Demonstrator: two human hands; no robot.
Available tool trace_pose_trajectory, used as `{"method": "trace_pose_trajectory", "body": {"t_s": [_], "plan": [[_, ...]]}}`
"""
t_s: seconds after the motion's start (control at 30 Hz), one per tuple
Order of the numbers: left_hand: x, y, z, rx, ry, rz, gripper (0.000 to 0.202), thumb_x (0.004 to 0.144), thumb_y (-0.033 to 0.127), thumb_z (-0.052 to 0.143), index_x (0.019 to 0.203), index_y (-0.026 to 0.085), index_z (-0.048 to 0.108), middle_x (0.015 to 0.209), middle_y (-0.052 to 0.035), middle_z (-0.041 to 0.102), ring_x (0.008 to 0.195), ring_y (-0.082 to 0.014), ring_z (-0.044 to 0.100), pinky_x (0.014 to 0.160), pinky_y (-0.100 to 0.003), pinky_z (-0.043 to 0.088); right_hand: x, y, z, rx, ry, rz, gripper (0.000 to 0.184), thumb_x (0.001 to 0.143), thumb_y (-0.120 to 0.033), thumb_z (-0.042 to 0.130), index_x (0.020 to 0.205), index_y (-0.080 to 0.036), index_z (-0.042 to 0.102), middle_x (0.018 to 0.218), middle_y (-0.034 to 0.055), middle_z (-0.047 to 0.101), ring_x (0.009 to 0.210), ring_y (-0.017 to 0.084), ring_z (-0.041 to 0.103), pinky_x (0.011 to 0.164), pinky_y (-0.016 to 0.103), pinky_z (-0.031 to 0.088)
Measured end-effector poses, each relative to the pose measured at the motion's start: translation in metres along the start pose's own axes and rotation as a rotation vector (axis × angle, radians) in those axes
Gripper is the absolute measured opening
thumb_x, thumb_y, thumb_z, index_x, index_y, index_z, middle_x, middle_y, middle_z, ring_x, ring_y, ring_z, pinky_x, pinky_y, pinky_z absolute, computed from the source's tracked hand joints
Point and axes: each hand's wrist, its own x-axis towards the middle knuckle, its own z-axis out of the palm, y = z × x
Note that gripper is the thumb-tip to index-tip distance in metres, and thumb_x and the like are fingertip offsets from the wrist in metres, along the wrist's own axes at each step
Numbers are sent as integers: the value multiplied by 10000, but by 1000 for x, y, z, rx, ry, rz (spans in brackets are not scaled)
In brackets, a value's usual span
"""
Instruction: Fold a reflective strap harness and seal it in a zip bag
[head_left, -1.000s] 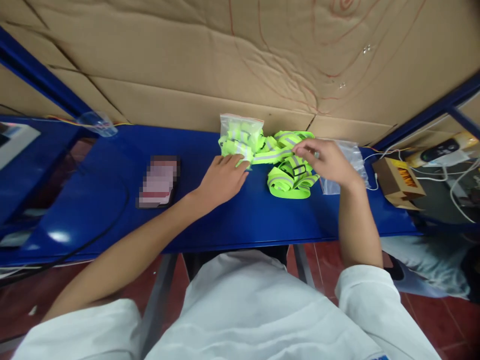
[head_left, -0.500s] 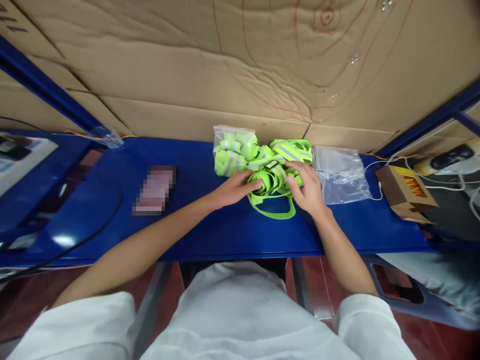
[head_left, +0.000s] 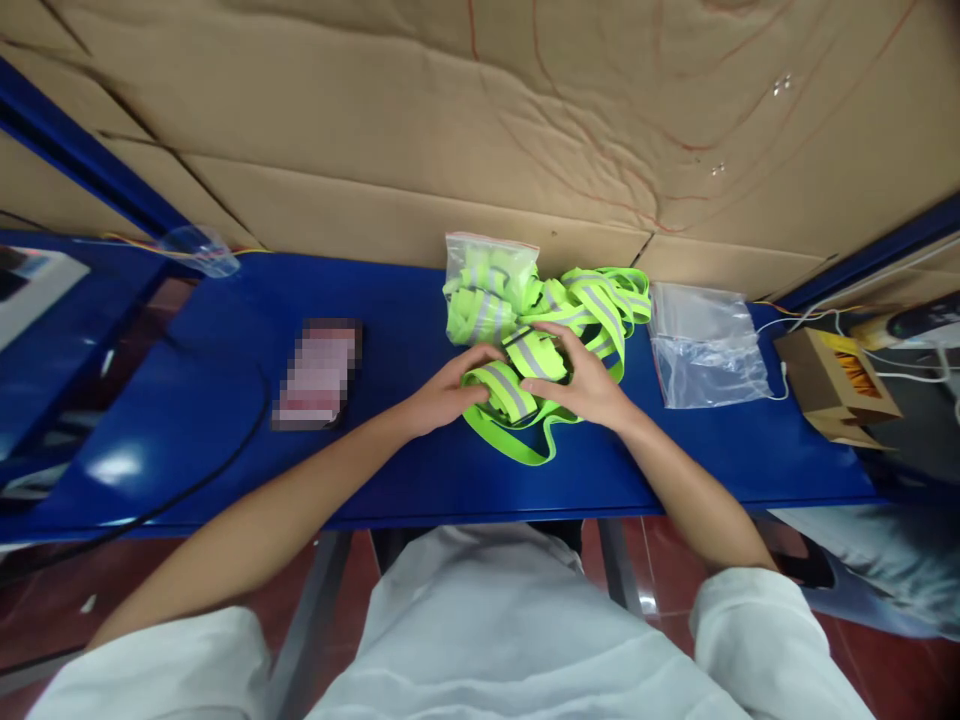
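A tangle of neon-yellow reflective straps (head_left: pixel 570 320) with grey stripes lies on the blue table (head_left: pixel 420 450). My left hand (head_left: pixel 442 392) and my right hand (head_left: pixel 589 380) both grip a bundle of these straps (head_left: pixel 514 385) near the table's middle, fingers curled round it. A loop of strap hangs toward the front edge. Behind, a clear zip bag (head_left: pixel 484 285) holds more folded neon straps.
An empty clear plastic bag (head_left: pixel 705 345) lies to the right, and a small cardboard box (head_left: pixel 836 385) with white cables beyond it. A blurred flat object (head_left: pixel 319 372) rests to the left. A black cable (head_left: pixel 187 480) crosses the left side. Cardboard (head_left: pixel 480 120) walls off the back.
Both hands have drawn the strap bundle nearer to me and closed round it. Earlier my left hand lay by the filled bag and my right picked at the pile.
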Motion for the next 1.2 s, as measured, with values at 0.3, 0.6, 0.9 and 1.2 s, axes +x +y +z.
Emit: {"method": "trace_pose_trajectory", "body": {"t_s": [0.3, 0.6, 0.9, 1.2], "plan": [[-4, -1, -7, 358, 2, 252, 379, 700, 189, 544, 1075, 199, 594, 1042, -12, 661, 977, -177, 644, 883, -292, 517, -5, 23, 0, -56, 593, 71, 435, 972, -605, 589, 1125, -205, 666, 1020, 83, 747, 923, 261, 707, 870, 440, 597], [-21, -6, 6, 1204, 160, 810, 371, 854, 83, 579, 1204, 196, 626, 1241, -108, 754, 1174, -271, 717, 955, -392, 555, -26, -18, -5, -643, 284, -559, 571, 1103, -533, 441, 1614, -278, 438, 1514, 135, 618, 1420, 338, 583, 1248, 557, 338], [-20, 2, -8, 1344, 214, 1108, 169, 994, 131, 587, 1089, 245, 668, 1153, -52, 789, 1085, -196, 738, 894, -349, 563, -23, -12, -14, -535, -168, -177, 538, 1033, -413, 616, 1515, -198, 513, 1557, 149, 587, 1406, 336, 569, 1106, 490, 442], [-20, 7, -24, 1057, -15, 686, 321, 895, 113, 608, 1200, 214, 611, 1313, -119, 660, 1257, -239, 643, 1049, -386, 551, -21, -7, 2, -652, -78, -189, 387, 1041, -339, 605, 1403, -213, 662, 1465, 140, 616, 1237, 326, 588, 1005, 462, 459]]}}
